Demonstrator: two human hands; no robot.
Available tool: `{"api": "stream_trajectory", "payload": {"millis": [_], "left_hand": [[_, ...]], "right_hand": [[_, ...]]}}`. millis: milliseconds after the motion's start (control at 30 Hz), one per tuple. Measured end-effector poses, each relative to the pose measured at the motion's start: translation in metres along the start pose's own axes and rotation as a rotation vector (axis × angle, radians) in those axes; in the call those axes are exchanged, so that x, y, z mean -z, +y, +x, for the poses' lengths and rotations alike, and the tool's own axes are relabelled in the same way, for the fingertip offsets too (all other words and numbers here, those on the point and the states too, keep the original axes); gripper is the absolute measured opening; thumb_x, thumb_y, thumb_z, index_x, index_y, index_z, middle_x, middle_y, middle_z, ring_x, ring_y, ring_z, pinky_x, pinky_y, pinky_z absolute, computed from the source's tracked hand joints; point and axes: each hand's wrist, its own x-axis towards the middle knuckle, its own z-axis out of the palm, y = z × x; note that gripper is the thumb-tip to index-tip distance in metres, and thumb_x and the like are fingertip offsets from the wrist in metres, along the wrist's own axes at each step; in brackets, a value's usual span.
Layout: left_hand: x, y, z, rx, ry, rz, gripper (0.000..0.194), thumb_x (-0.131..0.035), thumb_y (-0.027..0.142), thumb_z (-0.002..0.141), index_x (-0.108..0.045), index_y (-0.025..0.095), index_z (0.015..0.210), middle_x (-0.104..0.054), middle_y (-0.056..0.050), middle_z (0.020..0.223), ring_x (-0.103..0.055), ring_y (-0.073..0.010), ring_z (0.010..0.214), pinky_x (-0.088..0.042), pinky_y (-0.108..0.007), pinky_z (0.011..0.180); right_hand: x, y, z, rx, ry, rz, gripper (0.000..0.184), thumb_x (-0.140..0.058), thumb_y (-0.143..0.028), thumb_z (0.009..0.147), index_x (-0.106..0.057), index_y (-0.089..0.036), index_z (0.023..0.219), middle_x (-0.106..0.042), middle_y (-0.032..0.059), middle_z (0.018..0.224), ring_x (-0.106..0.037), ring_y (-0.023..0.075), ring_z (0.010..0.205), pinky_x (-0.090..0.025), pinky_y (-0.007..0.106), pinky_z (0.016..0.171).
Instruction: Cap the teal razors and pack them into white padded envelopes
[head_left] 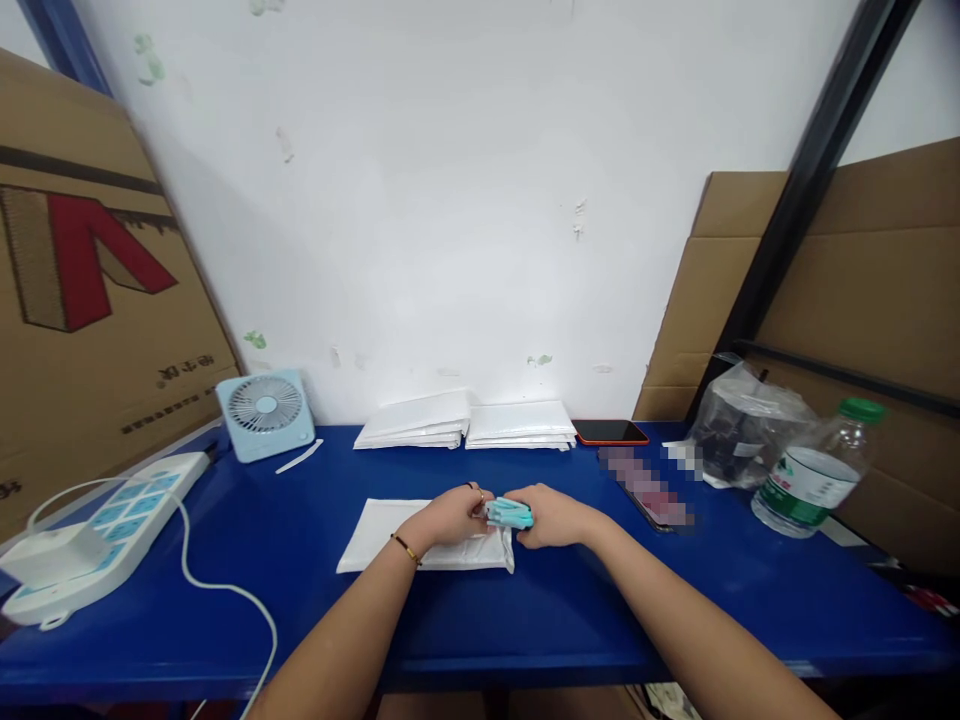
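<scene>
A small light-blue bundle [510, 513] with a clear, shiny end is held between my two hands; its exact kind cannot be made out. My right hand [553, 515] has its fingers closed around the bundle's right end. At the left end, the fingers of my left hand [456, 515] are pinched on it, by the clear part. Under the left hand a white padded envelope [379, 530] lies flat on the blue table [487, 620]. My left wrist covers some of that envelope.
Two stacks of white envelopes [416, 418] [519, 422] lie against the wall. Left are a light-blue fan [266, 415] and a power strip [135, 530] with a trailing white cable. A phone [611, 432], a second phone [649, 495], a plastic bag [739, 420] and a bottle [810, 480] are right.
</scene>
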Motion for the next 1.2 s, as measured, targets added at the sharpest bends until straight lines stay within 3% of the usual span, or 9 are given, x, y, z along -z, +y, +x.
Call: {"api": "stream_trajectory", "payload": {"millis": [133, 367, 467, 633, 733, 833, 933, 1033, 1200], "left_hand": [[0.002, -0.001, -0.006, -0.025, 0.048, -0.164, 0.015, -0.048, 0.015, 0.073, -0.056, 0.018, 0.085, -0.050, 0.002, 0.078, -0.045, -0.0115, 0.073, -0.037, -0.019, 0.065], [0.011, -0.015, -0.013, 0.009, 0.086, -0.484, 0.015, -0.048, 0.031, 0.081, -0.049, 0.017, 0.081, -0.040, 0.004, 0.071, -0.036, -0.0091, 0.063, -0.032, -0.020, 0.059], [0.010, -0.017, -0.012, 0.016, 0.126, -0.471, 0.016, -0.049, 0.032, 0.080, -0.050, 0.017, 0.081, -0.043, 0.003, 0.075, -0.039, -0.0102, 0.067, -0.034, -0.021, 0.063], [0.002, -0.005, -0.009, -0.020, 0.189, -0.350, 0.014, -0.049, 0.031, 0.080, -0.053, 0.018, 0.081, -0.047, 0.000, 0.081, -0.044, -0.0119, 0.072, -0.038, -0.023, 0.066], [0.002, 0.003, -0.012, -0.055, 0.257, -0.284, 0.021, -0.045, 0.037, 0.083, -0.054, 0.018, 0.086, -0.050, -0.002, 0.088, -0.047, -0.0141, 0.078, -0.040, -0.027, 0.072], [0.004, 0.007, -0.017, -0.100, 0.294, -0.135, 0.054, -0.062, 0.049, 0.069, -0.049, 0.023, 0.115, -0.046, -0.009, 0.120, -0.042, -0.0247, 0.110, -0.033, -0.040, 0.095], [0.002, 0.008, -0.019, -0.053, 0.251, 0.053, 0.115, -0.076, 0.051, 0.045, -0.017, 0.028, 0.140, -0.037, -0.011, 0.134, -0.030, -0.0331, 0.124, -0.012, -0.052, 0.105], [-0.003, 0.010, -0.018, 0.043, 0.244, 0.185, 0.121, -0.075, 0.045, 0.045, -0.007, 0.027, 0.143, -0.048, -0.009, 0.119, -0.043, -0.0307, 0.114, -0.014, -0.050, 0.104], [-0.005, 0.015, -0.016, 0.085, 0.255, 0.276, 0.112, -0.072, 0.038, 0.046, -0.014, 0.026, 0.142, -0.049, -0.010, 0.113, -0.046, -0.0303, 0.107, -0.030, -0.041, 0.092]], "right_hand": [[0.002, -0.005, 0.001, 0.064, -0.123, 0.116, 0.018, -0.067, -0.025, 0.061, -0.059, -0.019, 0.076, -0.060, -0.0053, 0.067, -0.053, 0.0113, 0.058, -0.035, 0.019, 0.053], [0.011, 0.001, -0.019, -0.056, -0.050, 0.037, 0.015, -0.063, -0.031, 0.068, -0.062, -0.015, 0.069, -0.062, -0.0014, 0.063, -0.051, 0.0116, 0.055, -0.033, 0.020, 0.052], [0.015, 0.005, -0.022, -0.117, -0.001, 0.068, 0.012, -0.061, -0.027, 0.068, -0.064, -0.016, 0.071, -0.064, -0.0004, 0.066, -0.053, 0.0125, 0.058, -0.035, 0.021, 0.054], [0.009, 0.001, -0.009, -0.322, 0.250, 0.241, 0.024, -0.060, -0.038, 0.070, -0.056, -0.016, 0.065, -0.052, -0.0033, 0.056, -0.044, 0.0095, 0.051, -0.032, 0.020, 0.049], [-0.001, 0.000, 0.001, -0.368, 0.276, 0.310, 0.021, -0.064, -0.030, 0.063, -0.050, -0.016, 0.057, -0.045, -0.0054, 0.051, -0.039, 0.0076, 0.049, -0.029, 0.020, 0.046], [-0.006, 0.001, 0.003, -0.405, 0.287, 0.442, 0.021, -0.062, -0.027, 0.064, -0.045, -0.018, 0.055, -0.039, -0.0075, 0.044, -0.035, 0.0062, 0.040, -0.026, 0.020, 0.040], [-0.001, 0.002, -0.001, -0.461, 0.267, 0.654, 0.024, -0.063, -0.033, 0.067, -0.044, -0.019, 0.060, -0.034, -0.0098, 0.037, -0.029, 0.0059, 0.030, -0.023, 0.020, 0.033], [0.006, 0.003, -0.006, -0.479, 0.326, 0.791, 0.026, -0.068, -0.036, 0.065, -0.051, -0.018, 0.067, -0.035, -0.0102, 0.035, -0.028, 0.0056, 0.028, -0.021, 0.020, 0.031], [0.016, 0.001, -0.009, -0.275, 0.709, 1.276, 0.028, -0.065, -0.042, 0.071, -0.056, -0.016, 0.066, -0.035, -0.0099, 0.036, -0.027, 0.0041, 0.031, -0.029, 0.019, 0.035]]}}
